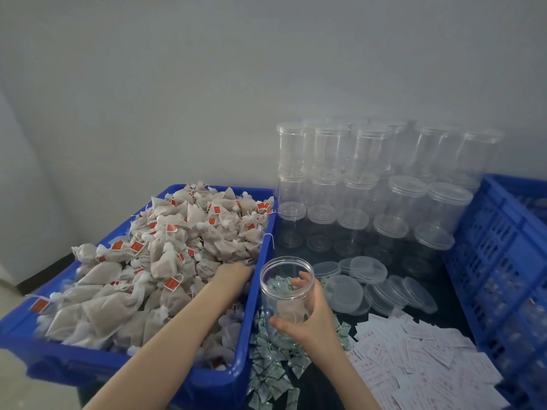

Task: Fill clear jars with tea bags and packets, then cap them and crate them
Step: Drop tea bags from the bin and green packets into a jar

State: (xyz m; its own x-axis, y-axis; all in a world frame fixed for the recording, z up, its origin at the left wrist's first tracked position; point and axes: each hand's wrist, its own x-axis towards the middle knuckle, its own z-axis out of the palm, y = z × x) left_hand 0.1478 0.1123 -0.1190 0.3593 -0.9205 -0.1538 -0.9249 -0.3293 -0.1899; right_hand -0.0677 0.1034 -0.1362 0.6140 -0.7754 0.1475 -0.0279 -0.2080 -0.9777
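My right hand (310, 318) grips an open clear jar (286, 294) at near centre, thumb on its near wall, fingers curled round the right side. At least one tea bag sits inside. My left hand (232, 273) reaches into the heap of tea bags (154, 261) with red tags, filling the blue bin (260, 279) on the left; its fingers are buried, so I cannot tell their state. Green-printed packets (272, 371) lie strewn under and near the jar. White slips (414, 356) are spread at near right. Loose lids (370, 287) lie beyond the jar, capped empty jars (370, 179) stacked against the far wall. Blue slatted crate (503, 261) stands at far right.
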